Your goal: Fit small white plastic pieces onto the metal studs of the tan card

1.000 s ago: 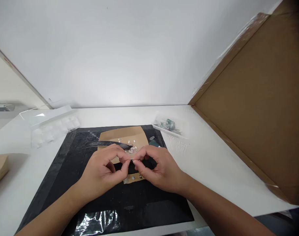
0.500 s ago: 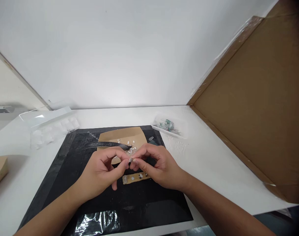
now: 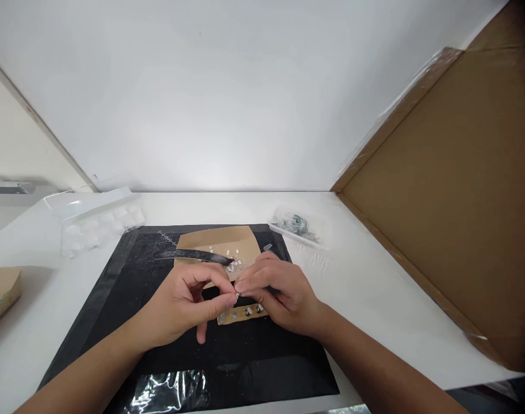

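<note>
Thumb and forefinger of my left hand (image 3: 197, 299) pinch a tiny shiny piece (image 3: 237, 294), too small to name. My right hand (image 3: 279, 290) is closed against the same piece from the other side, its fingertips touching it. Just below the fingers lies a tan strip (image 3: 240, 315) bearing several small pale and shiny metallic bits; my right hand covers its right end. Behind the hands is a brown paper sheet (image 3: 214, 238) scattered with small white pieces (image 3: 234, 264). Black tweezers (image 3: 193, 255) rest across the sheet's left edge.
A black mat (image 3: 128, 299) covers the middle of the white table (image 3: 352, 299). At its back right stands a clear tray (image 3: 299, 227) of small packets. A clear compartment box (image 3: 102, 224) sits back left, a brown paper packet (image 3: 3, 290) far left. Cardboard (image 3: 439, 190) walls the right side.
Both hands have shifted slightly right and down in the view. The right fingers have closed over the tiny piece, now lower between the fingertips. The camera view has tilted a little.
</note>
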A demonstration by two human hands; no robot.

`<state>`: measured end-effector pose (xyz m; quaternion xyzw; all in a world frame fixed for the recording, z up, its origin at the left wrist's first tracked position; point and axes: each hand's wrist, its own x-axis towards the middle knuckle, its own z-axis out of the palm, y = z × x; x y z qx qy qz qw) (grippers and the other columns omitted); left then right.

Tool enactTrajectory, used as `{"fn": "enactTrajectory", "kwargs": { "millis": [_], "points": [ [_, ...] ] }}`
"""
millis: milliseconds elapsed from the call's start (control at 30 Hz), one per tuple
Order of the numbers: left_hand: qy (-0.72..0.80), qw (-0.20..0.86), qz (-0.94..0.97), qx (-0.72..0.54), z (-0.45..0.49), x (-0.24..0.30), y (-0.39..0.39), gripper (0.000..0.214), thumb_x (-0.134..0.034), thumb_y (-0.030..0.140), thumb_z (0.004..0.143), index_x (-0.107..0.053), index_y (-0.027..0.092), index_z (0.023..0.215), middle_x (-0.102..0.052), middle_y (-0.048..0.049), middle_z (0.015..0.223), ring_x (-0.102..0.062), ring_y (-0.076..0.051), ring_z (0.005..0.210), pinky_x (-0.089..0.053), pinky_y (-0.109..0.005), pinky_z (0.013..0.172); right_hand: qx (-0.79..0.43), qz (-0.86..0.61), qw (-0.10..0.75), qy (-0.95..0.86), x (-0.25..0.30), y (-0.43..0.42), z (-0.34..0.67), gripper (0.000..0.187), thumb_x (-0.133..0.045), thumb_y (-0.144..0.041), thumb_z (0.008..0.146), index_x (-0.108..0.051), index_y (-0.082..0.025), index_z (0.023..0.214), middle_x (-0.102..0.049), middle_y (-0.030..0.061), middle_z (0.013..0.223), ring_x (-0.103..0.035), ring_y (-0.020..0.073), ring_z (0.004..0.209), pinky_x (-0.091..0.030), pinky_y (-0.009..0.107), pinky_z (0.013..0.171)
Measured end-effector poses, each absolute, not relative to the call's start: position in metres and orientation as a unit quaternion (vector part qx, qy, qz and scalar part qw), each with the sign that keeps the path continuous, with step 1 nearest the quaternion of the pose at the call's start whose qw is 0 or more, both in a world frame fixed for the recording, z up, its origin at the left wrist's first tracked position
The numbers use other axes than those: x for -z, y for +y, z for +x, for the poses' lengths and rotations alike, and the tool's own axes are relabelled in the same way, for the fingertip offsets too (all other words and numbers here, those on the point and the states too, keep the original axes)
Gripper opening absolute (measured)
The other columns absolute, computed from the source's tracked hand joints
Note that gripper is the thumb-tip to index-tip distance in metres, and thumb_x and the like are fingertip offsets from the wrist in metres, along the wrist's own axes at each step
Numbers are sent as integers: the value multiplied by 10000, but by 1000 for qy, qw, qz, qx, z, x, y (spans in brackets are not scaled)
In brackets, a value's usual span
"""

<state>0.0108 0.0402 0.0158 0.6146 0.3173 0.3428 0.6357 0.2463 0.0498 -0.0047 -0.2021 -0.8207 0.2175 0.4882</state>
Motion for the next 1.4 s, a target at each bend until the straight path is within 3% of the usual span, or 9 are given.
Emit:
{"fn": "enactTrajectory", "kwargs": {
  "millis": [200,333,567,833,1100,1400],
  "points": [
    [303,525,707,-363,9,-15,38,28,-754,164,928,-766,176,951,-655,-32,925,-655,-91,650,-573,-127,416,-106,-176,493,-846,5,50,248,227,-597,-34,995,-719,-199,1092,-826,62,1018,-766,149,855,-477,330,799],
    [277,411,772,-398,11,-13,38,150,-735,55,890,-743,192,949,-677,-39,899,-650,-120,778,-509,-98,458,-58,-187,494,-847,5,46,245,191,-559,-88,1046,-714,-199,1058,-824,48,971,-749,144,805,-444,331,764],
    [274,343,786,-435,15,-11,37,174,-740,41,871,-729,195,952,-681,-48,877,-654,-138,773,-496,-125,454,0,-211,489,-846,4,44,244,209,-537,-120,1062,-705,-243,1078,-824,39,966,-753,152,796,-455,340,732],
    [289,302,785,-458,17,-11,34,161,-730,55,873,-721,197,950,-681,-51,867,-652,-136,753,-486,-121,431,-5,-230,495,-838,7,43,243,286,-555,-73,1002,-676,-287,1147,-811,21,942,-743,154,791,-444,346,742],
    [296,311,777,-461,15,-10,34,174,-734,85,912,-749,204,1038,-683,-58,969,-637,-91,663,-506,-113,415,-32,-228,514,-826,11,44,241,255,-617,-67,967,-663,-259,1128,-789,27,924,-710,169,758,-417,365,746],
    [268,295,799,-450,13,-5,36,178,-707,69,912,-716,191,1042,-664,-76,940,-652,-148,805,-566,-137,482,-32,-229,504,-832,13,43,237,263,-607,-60,966,-643,-267,1124,-767,15,898,-702,172,768,-425,365,741]
  ]
}}
